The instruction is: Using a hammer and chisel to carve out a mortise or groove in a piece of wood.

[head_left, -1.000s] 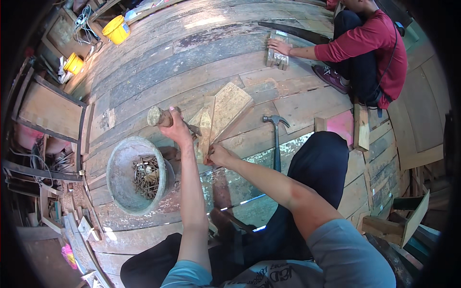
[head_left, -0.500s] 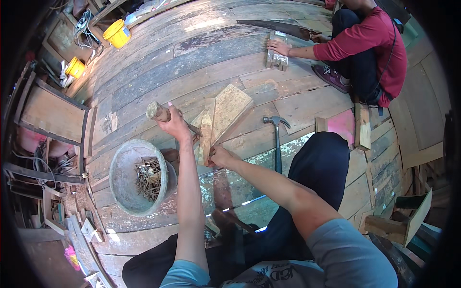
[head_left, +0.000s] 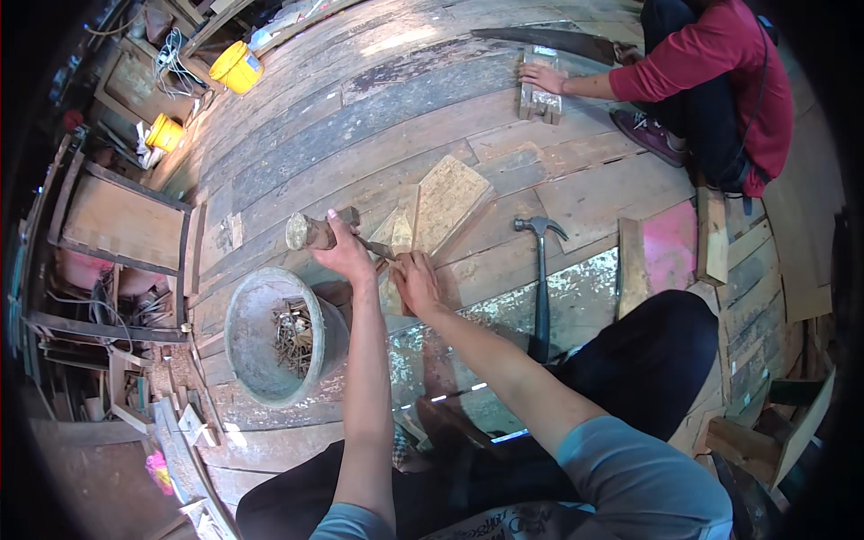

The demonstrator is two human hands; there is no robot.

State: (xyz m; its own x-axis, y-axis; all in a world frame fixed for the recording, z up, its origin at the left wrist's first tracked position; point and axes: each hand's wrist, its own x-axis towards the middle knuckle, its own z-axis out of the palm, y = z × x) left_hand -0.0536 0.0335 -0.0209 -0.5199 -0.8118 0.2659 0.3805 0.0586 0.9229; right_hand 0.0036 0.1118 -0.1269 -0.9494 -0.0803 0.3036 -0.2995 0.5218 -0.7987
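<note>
In my left hand (head_left: 346, 256), closed round it, is a worn wooden mallet (head_left: 310, 234) with a thick, rounded head. A slim dark handle runs from this hand toward the pale wood. My right hand (head_left: 416, 283) is closed on a narrow wooden piece (head_left: 403, 236), its fingers bent over the near part; their tips are partly hidden. Behind that piece a wider light board (head_left: 454, 202) with an angled end lies on the floor. To the right rests a claw hammer (head_left: 540, 279) with a dark handle. A grey bucket (head_left: 241, 310) holding many nails (head_left: 293, 337) stands left of my left forearm.
Across the plank floor (head_left: 378, 144), a person in a red top (head_left: 693, 63) crouches with a hand on a wooden block (head_left: 540, 85) and a handsaw (head_left: 558, 40) beside it. Yellow buckets (head_left: 236, 67) and a wooden frame (head_left: 117, 220) stand left. Offcuts (head_left: 742, 445) lie right.
My right hand has moved up along the narrow piece, closer to my left hand. The left hand still holds the mallet. The whole view has shifted slightly, and the other person's saw has moved.
</note>
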